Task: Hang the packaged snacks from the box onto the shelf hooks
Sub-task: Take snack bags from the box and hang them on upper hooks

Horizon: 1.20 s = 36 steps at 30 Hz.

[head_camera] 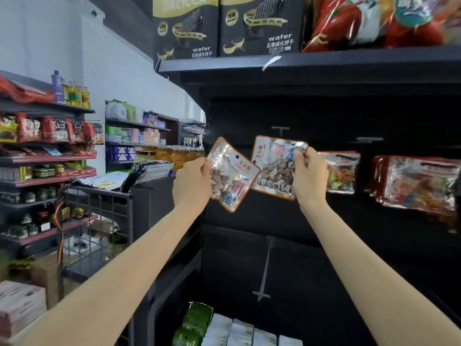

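Both arms reach up toward a dark shelf unit. My left hand (193, 182) grips the left edge of a clear, orange-rimmed packet of stone candy (233, 174), tilted to the right. My right hand (309, 174) pinches the right side of a second, similar packet (273, 168), turned sideways. The two packets overlap slightly at their edges. Just above them a bare hook (280, 129) juts from the back panel, and another bare hook (369, 139) sits further right. The box is not in view.
Shiny snack bags (340, 172) (421, 183) hang to the right. Wafer boxes (259, 23) and red bags stand on the top shelf (324, 59). A lower bare hook (264, 268) points out above stacked packs (234, 330). A black wire cart (99, 213) and store shelves lie left.
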Tool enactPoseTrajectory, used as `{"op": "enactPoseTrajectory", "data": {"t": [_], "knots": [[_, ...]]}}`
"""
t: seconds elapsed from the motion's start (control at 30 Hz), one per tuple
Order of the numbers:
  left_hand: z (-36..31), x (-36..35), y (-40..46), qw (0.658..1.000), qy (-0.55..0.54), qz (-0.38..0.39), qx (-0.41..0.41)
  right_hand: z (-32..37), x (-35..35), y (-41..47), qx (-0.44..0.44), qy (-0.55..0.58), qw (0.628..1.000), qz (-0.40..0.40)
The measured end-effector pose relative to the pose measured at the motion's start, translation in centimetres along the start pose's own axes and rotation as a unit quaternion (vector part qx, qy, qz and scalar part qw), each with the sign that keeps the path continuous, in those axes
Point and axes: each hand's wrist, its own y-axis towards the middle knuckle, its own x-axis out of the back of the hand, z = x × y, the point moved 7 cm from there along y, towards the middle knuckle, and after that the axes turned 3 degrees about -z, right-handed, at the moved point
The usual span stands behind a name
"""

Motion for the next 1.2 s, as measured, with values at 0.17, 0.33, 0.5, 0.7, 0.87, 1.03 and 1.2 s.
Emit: {"op": "enactPoseTrajectory", "data": {"t": [0.17, 0.33, 0.5, 0.7, 0.87, 1.03, 1.2], "knots": [[-0.9, -0.1, 0.5, 1.000, 0.012, -0.010, -0.005, 0.0, -0.6, 0.9, -0.015, 0.016, 1.000, 0.007], [-0.7, 0.2, 0.4, 0.999, -0.015, 0.010, 0.026, -0.1, 0.6, -0.6, -0.001, 0.047, 0.996, -0.081], [-1.7, -3.6, -2.4, 0.922, -0.261, 0.253, 0.131, -2.1, 0.2, -2.2, -0.105, 0.153, 0.979, -0.080], [-2.4, -4.3, -1.6, 0.921, -0.282, 0.243, 0.116, -1.8, -0.9, -1.6, -0.171, 0.219, 0.956, 0.093], [-4.2, -4.7, -1.1, 0.949, -0.155, 0.272, -0.024, -0.3, -0.6, -0.6, -0.082, 0.040, 0.968, 0.234], [-4.4, -4.2, -0.1, 0.970, -0.161, 0.180, -0.009, -0.3, 0.5, 0.8, -0.053, 0.026, 0.995, 0.085], [-2.9, -3.2, 1.0, 0.984, -0.146, 0.098, 0.043, -0.2, -0.2, 2.3, -0.055, 0.035, 0.996, 0.054]]}}
